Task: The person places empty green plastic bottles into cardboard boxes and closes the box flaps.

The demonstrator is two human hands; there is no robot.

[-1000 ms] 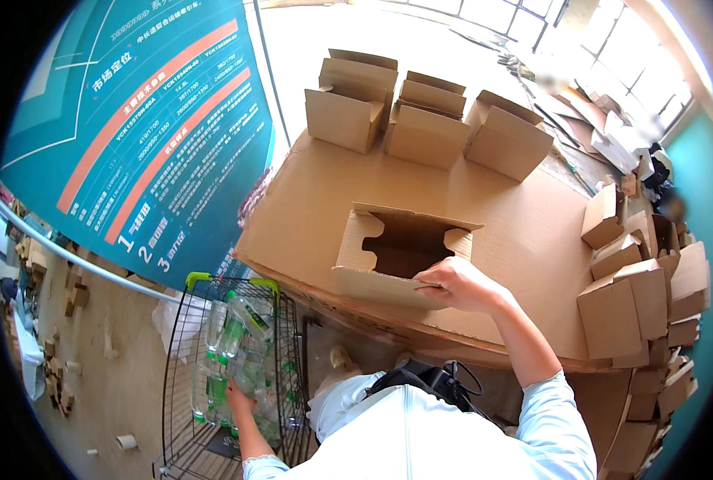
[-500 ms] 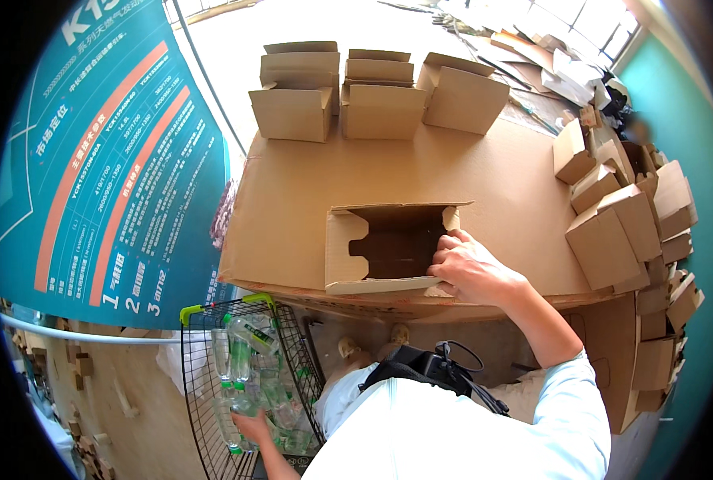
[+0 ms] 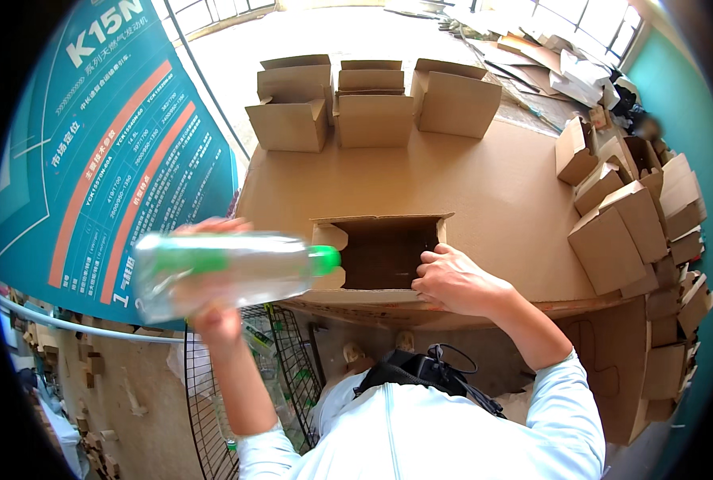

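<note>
A clear plastic bottle with a green cap is gripped in my left hand, blurred by motion. It lies nearly level, its cap pointing right at an open cardboard box. The fingers show above the bottle and the thumb side below it. My right hand pinches the right edge of this box, fingers bent over the rim. The box stands at the near edge of a large brown cardboard surface, and its inside looks dark. Below my left forearm is a black wire cart with several similar bottles.
Three groups of small open boxes line the far side of the surface. More boxes are heaped along the right, by a green wall. A tall teal banner stands at the left. Flattened cardboard lies scattered at the far right.
My left hand has risen out of the cart with a bottle and swung it up beside the box. My right hand stays on the box's right edge.
</note>
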